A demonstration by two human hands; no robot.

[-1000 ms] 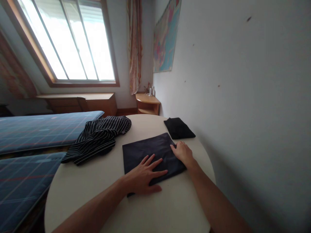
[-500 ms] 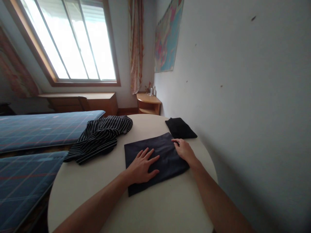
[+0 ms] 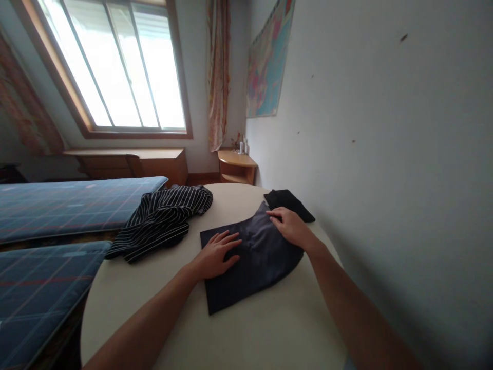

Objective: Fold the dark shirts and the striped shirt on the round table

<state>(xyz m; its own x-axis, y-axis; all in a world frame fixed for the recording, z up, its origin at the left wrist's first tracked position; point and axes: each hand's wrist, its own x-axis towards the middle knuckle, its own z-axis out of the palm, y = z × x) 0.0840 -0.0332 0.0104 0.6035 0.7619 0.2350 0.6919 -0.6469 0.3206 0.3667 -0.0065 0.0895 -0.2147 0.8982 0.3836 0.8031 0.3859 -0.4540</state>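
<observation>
A dark navy folded garment (image 3: pixel 246 267) lies on the round cream table (image 3: pixel 246 339); its exact kind I cannot tell. My left hand (image 3: pixel 217 255) rests flat on its left part, fingers spread. At the far right end, my right hand (image 3: pixel 288 225) grips the garment's edge, fingers bent round it, and that end is lifted off the table. Creases run across the cloth between the two hands. Just beyond my right hand is a folded black cloth (image 3: pixel 295 201). A crumpled black garment with white stripes (image 3: pixel 162 216) lies at the table's left edge.
Blue plaid mattresses (image 3: pixel 77 208) stand to the left of the table. A white wall (image 3: pixel 385 180) runs close along the right. Behind are a wooden corner shelf (image 3: pixel 236 158), a low wooden desk (image 3: pixel 165 160) and a window (image 3: pixel 115 77).
My right hand has raised the right end of the navy garment, which now curves upward. My left hand has slid slightly left and up on the cloth.
</observation>
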